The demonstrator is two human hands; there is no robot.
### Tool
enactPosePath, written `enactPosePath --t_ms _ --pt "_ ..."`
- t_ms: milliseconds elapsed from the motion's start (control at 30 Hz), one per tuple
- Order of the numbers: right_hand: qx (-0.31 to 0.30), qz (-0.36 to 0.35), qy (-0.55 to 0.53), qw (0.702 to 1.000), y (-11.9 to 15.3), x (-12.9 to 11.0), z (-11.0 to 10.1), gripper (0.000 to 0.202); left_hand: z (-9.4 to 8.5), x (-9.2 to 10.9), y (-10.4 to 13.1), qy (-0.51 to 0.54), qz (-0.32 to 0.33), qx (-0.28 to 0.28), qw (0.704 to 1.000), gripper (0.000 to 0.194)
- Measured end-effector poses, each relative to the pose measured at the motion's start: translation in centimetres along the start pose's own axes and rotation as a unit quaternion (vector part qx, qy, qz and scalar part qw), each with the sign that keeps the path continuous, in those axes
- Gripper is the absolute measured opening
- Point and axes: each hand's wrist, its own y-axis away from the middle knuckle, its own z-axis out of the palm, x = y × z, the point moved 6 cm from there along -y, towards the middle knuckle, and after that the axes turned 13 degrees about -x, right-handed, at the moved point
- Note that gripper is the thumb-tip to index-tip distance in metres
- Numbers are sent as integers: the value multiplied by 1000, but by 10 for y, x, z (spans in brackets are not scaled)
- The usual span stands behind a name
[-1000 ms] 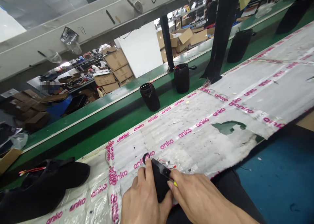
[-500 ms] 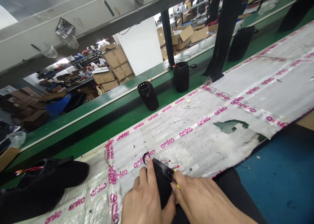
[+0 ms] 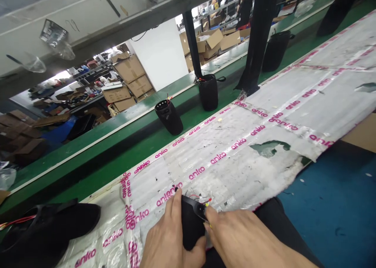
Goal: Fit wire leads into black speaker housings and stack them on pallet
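The left hand (image 3: 167,236) wraps round the black case (image 3: 192,225) at the near edge of the table (image 3: 235,174), probably so it can't roll. The right hand (image 3: 236,232) curls at the rim (image 3: 193,204), by the red wire (image 3: 209,200), but I can't tell what those fingers grip.

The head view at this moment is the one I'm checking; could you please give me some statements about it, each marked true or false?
1. The left hand and right hand are both at one black item. True.
2. The tape bears green lettering. False: its lettering is pink.
3. The black cylinder with holes stands on the white sheet. False: it stands on the green surface.
4. Red wires show at the lower left. True.
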Motion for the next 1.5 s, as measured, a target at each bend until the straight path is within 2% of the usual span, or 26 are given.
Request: enactPosePath --t_ms 100,167,300,433,500,567,700,767,1000,1167,1367,1500 --pt "-72 -4 23 997 -13 -1 5 33 -2 3 2 2 1 13 1000 91" --pt "-85 -7 19 996 -18 0 3 34 -3 4 4 -2 -4 27 1000 88" --pt "-56 -25 -27 998 -14 4 -1 23 -1 0 7 13 12 50 999 83" --pt "16 -16 -143 990 -5 13 0 17 -2 -16 5 133 47 63 988 65" --pt "62 -8 -195 979 -1 16 -3 20 -4 -21 3 169 47 54 983 68" --pt "70 15 -197 978 1 18 -6 23 -7 -19 0 168 55 41 983 74" --pt "-25 39 -130 990 -2 15 1 23 -12 -9 -3 132 35 38 990 80" --pt "-50 40 -121 991 -4 14 6 22 -12 -4 -2 121 24 43 991 78" --pt "-75 39 -149 985 -5 13 16 24 -6 2 5 130 12 44 990 72" --pt "-99 42 -206 973 -4 13 20 22 -6 0 10 198 54 67 976 63" --pt "-123 68 -212 967 -2 13 24 25 -3 -3 10 231 17 80 969 66" --pt "-119 72 -233 962 -3 14 23 28 -4 -1 9 223 25 105 969 63"
